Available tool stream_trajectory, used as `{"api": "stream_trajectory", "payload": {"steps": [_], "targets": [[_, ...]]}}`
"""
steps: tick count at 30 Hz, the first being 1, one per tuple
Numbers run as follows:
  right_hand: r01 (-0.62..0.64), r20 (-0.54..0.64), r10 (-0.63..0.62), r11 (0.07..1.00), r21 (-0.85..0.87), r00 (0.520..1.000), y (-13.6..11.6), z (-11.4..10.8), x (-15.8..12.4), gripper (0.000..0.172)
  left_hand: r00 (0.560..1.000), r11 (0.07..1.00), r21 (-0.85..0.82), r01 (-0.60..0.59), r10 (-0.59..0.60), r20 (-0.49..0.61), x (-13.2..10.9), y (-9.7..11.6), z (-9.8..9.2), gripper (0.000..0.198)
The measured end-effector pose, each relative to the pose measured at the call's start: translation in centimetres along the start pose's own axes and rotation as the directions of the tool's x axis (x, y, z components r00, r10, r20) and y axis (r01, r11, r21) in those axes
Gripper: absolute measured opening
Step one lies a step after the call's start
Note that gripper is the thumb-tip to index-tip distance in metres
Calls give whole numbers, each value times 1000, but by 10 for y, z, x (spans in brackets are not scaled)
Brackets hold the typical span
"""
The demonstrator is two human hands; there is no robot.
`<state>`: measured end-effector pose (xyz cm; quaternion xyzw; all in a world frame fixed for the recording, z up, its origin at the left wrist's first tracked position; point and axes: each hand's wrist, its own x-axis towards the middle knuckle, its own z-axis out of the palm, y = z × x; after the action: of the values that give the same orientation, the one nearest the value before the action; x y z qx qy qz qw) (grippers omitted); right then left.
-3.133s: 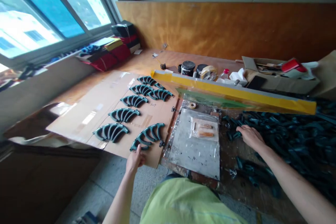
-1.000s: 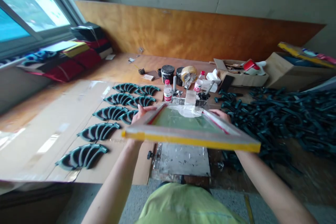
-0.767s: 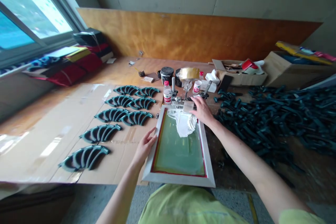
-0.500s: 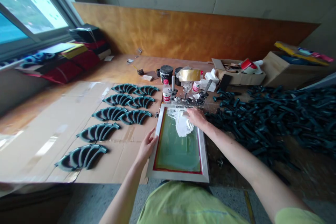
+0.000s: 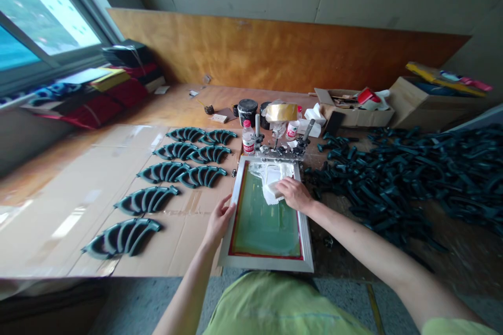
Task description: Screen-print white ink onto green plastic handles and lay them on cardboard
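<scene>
A silk-screen frame [image 5: 271, 264] lies flat in front of me, its green mesh [image 5: 263, 225] edged in red. White ink [image 5: 255, 168] is spread over the upper part of the mesh. My right hand [image 5: 295, 195] is closed on a small pale squeegee [image 5: 276, 188], which sits in the white ink; the fingers cover part of it. At the frame's left rail is my left hand [image 5: 220, 218], with thumb and fingers holding the edge. A metal clamp stand [image 5: 281, 153] stands at the frame's far end.
Dark green curved parts [image 5: 123, 238] lie in fanned rows on cardboard [image 5: 70, 220] to the left. A large heap of similar parts [image 5: 401, 183] covers the right. Behind the frame stand a red-capped bottle [image 5: 248, 138], a black tub [image 5: 248, 111] and an open carton [image 5: 361, 115].
My right hand has moved down and toward me from the mesh's far end, bringing the squeegee into view over the white patch. The left hand stays at the frame edge.
</scene>
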<state>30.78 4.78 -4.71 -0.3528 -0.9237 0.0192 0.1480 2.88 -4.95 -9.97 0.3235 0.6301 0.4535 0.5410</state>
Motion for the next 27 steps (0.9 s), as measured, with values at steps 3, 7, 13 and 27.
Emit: {"api": "stream_trajectory", "payload": {"steps": [3, 7, 13, 27], "targets": [[77, -9, -76, 995, 61, 997, -5, 5, -15, 25, 1000, 1000, -13, 8, -8, -12, -3, 5, 1, 81], [-46, -3, 47, 987, 152, 999, 9, -10, 11, 26, 1000, 1000, -16, 25, -25, 3, -10, 20, 3, 83], [-366, -54, 370, 928, 65, 927, 52, -40, 79, 58, 1000, 1000, 0, -3, 3, 11, -28, 75, -4, 69], [-348, 70, 343, 932, 99, 937, 32, 31, -30, 27, 923, 864, -326, -384, 361, -133, 15, 171, 34, 51]]}}
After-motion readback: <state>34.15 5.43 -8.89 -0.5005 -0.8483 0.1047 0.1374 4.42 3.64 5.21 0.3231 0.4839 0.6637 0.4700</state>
